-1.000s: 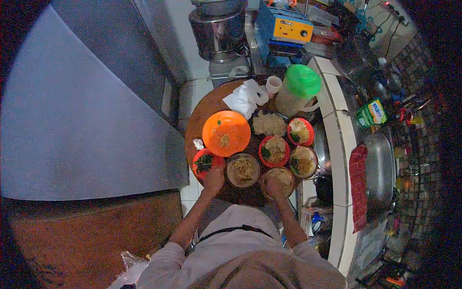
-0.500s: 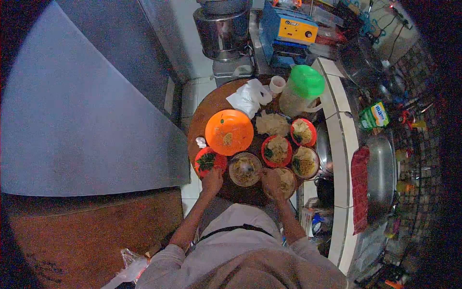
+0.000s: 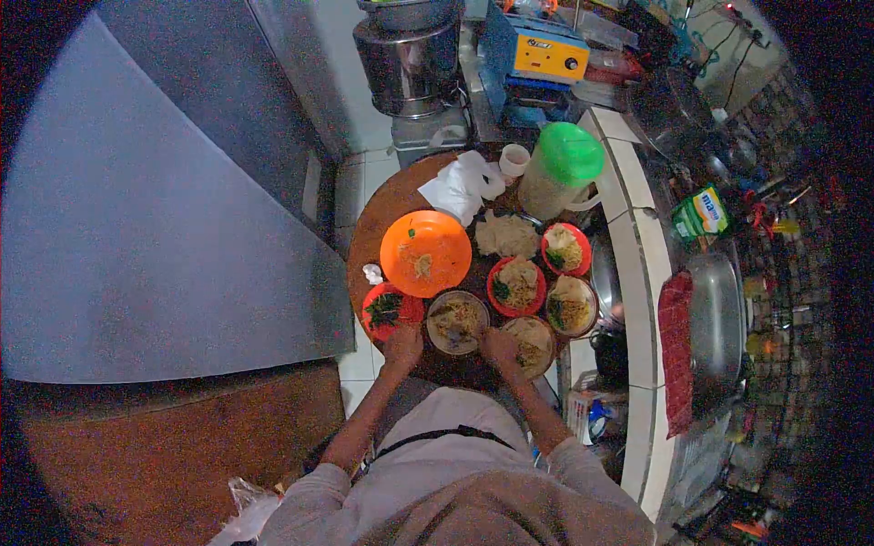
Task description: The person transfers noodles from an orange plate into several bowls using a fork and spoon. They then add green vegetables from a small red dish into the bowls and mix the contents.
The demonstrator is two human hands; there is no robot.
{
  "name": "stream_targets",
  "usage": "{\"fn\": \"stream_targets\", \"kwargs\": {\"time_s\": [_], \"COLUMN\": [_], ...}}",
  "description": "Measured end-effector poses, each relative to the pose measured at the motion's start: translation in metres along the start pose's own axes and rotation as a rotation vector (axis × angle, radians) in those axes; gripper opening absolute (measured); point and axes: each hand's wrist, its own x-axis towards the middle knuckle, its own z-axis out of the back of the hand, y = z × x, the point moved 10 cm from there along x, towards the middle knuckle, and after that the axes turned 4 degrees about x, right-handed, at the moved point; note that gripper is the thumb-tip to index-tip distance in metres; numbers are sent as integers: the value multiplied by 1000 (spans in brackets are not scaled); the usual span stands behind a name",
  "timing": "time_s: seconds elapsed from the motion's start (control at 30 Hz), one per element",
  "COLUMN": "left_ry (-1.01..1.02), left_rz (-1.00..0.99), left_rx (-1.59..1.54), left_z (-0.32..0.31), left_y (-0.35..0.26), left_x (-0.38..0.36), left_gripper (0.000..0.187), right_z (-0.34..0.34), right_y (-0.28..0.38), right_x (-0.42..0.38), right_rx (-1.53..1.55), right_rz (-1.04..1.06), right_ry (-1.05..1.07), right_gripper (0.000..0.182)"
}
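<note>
My left hand [image 3: 403, 345] is at the near edge of a red bowl [image 3: 417, 306] that holds dark green leaves [image 3: 385, 309]. Its fingers look bunched, and whatever they pinch is hidden. In front of me, between my hands, sits a round bowl of noodles [image 3: 457, 322]. My right hand [image 3: 498, 347] rests by this bowl's right rim, fingers drawn together; I cannot make out anything in them. Just right of that hand is another bowl of noodles [image 3: 532, 343], partly overlapped by it. An orange plate [image 3: 426, 238] with food scraps lies beyond the middle bowl.
More filled bowls, one red [image 3: 516, 285] among several, crowd the right of the round wooden table [image 3: 373, 214]. Behind them stand a pile of noodles [image 3: 507, 235], a green-lidded pitcher [image 3: 572, 156], a white cup [image 3: 514, 160] and a white plastic bag [image 3: 462, 187]. A tiled ledge [image 3: 645, 337] borders the right.
My right hand has shifted left, off the right noodle bowl toward the middle bowl's rim. My left hand has moved slightly right. The whole view has shifted a little.
</note>
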Motion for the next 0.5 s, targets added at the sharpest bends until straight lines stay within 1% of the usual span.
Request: {"fn": "stream_targets", "kwargs": {"time_s": [0.03,0.07,0.1,0.13,0.17,0.2,0.23,0.27,0.3,0.33,0.37,0.4,0.47,0.5], "left_ry": [-1,-152,-301,-300,-190,-80,-80,-120,-162,-163,-169,-176,-197,-214], "left_rz": [3,-81,-168,-167,-102,-35,-32,-72,-113,-113,-98,-83,-112,-140], "left_rx": [1,12,22,21,46,73,73,49,26,25,27,29,32,37], "left_z": [-5,4,19,20,12,5,-5,-14,-19,-13,-2,5,-1,-2], "left_y": [7,5,-3,-4,2,7,14,19,21,16,8,4,6,5], "left_x": [1,-3,-9,-9,-4,-3,0,5,7,2,-5,-8,-6,-6], "left_gripper": [22,23,24,24,23,22,22,20,19,19,18,17,17,17], "right_z": [19,34,32,40,47,54,57,53,34,-12,-38,-31,9,18], "right_y": [10,19,17,14,13,18,19,17,7,-7,-11,-4,6,11], "right_x": [-6,-9,-5,-1,2,5,9,10,15,27,33,29,11,5], "right_rx": [103,205,204,91,-22,-22,68,158,156,221,286,284,190,189], "right_rz": [70,140,141,146,151,152,68,-16,-14,48,110,112,-37,-36], "right_ry": [-43,-82,-78,-162,-246,-243,-137,-30,-30,36,101,98,-29,-28], "right_gripper": [37,37,37,36,35,35,33,32,32,31,31,31,34,34]}}
